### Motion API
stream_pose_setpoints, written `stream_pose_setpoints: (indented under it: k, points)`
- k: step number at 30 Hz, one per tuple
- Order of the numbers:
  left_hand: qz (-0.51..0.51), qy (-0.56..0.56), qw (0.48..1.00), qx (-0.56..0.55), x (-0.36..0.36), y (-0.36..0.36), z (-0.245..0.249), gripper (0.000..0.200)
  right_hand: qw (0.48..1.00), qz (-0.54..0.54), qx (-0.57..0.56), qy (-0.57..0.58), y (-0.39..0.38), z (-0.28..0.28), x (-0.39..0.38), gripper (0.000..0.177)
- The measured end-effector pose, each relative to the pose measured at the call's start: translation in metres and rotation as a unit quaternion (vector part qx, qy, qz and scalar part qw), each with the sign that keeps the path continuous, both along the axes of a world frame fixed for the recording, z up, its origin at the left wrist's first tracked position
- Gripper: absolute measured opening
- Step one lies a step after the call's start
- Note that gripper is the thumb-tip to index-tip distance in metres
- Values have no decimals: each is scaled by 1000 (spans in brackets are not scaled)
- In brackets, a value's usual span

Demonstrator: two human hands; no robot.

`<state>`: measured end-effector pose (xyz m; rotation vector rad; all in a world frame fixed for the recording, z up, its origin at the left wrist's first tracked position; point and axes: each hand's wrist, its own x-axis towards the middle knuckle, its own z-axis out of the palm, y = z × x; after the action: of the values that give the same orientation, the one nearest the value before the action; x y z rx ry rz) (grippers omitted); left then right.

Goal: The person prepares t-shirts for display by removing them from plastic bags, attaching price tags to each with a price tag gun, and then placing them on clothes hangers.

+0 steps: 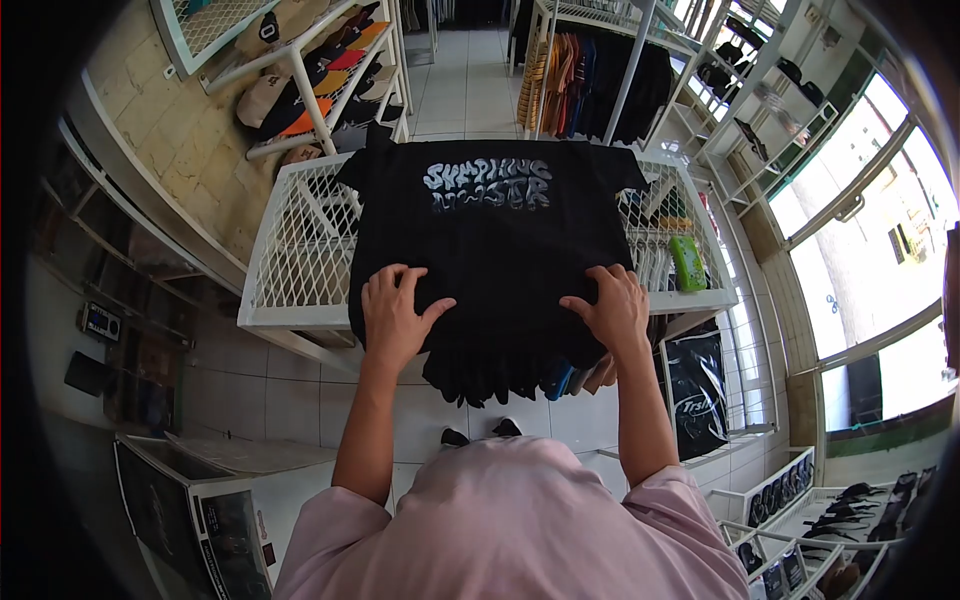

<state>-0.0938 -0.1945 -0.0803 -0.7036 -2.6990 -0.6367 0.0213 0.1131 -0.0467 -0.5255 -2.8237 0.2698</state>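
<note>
A black T-shirt (490, 250) with silvery wavy lettering near its far end lies spread over a white mesh-topped table (295, 240). Its short sleeves stick out on both sides at the far end. My left hand (398, 308) rests on the left part of the fabric, fingers stretched out and thumb apart. On the right part lies my right hand (612, 305), also with fingers spread and thumb pointing inward. Both palms face down, and neither hand visibly grasps the cloth. The near hem hangs at the table's front edge.
A green packet (687, 263) sits at the table's right end. Dark garments (485, 376) hang beneath the front edge. Caps fill a white rack (325, 90) at the left. Behind the table stands a clothes rail with hanging shirts (570, 85). Glass doors (850, 230) are on the right.
</note>
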Motion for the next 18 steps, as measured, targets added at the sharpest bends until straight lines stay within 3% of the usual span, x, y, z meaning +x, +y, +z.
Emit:
stream_pose_setpoints:
  k: [4,9,15,16,18]
  points:
    - [-9,-19,1000,-6,-24,-12,-1,102,999,25,-12,-20,10,2,-7,70]
    - [-29,-69,996,-51,-52,-15,-5,138,998,27,-14,-61,22,4,-20,92]
    - [-54,-80,992,-79,-69,-15,-15,153,997,12,22,-70,36,0,-28,124]
    - [-52,-63,994,-74,-66,-16,-15,148,997,7,37,-62,35,-1,-26,128]
    - [-48,-30,996,-64,-57,-17,-14,136,1000,5,20,-15,27,-2,-17,113]
